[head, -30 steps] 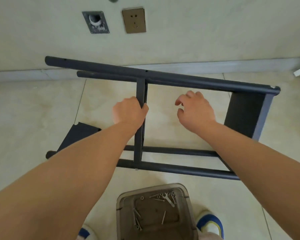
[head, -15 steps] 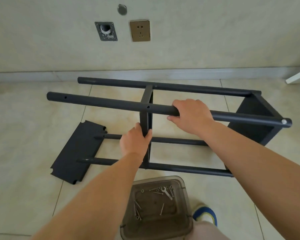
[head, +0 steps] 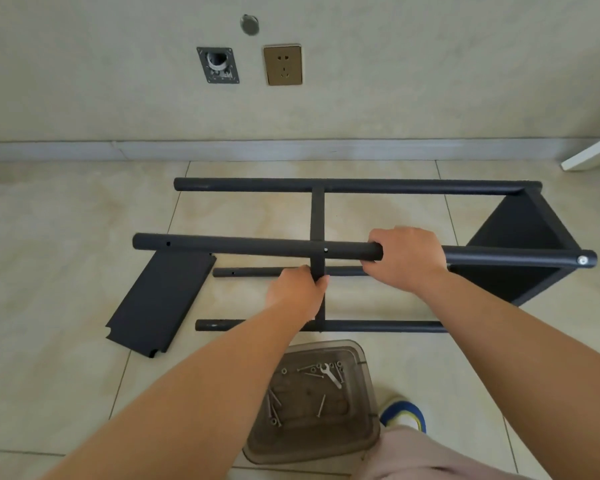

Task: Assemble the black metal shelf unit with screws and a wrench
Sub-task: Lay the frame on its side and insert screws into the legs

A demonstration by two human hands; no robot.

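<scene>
Two hands hold the shelf frame (head: pixel 317 216), which lies on its side on the floor just beyond the clear tub (head: pixel 361 441) of screws (head: pixel 274 398) and wrench (head: pixel 331 375). Our left hand (head: pixel 297 292) grips the middle crossbar; our right hand (head: pixel 407 259) wraps the upper pole (head: pixel 257 245). We should settle the frame steadily, screw holes facing us, before fitting the loose panel (head: pixel 160 301) left of the tub. We see no readable writing.
</scene>
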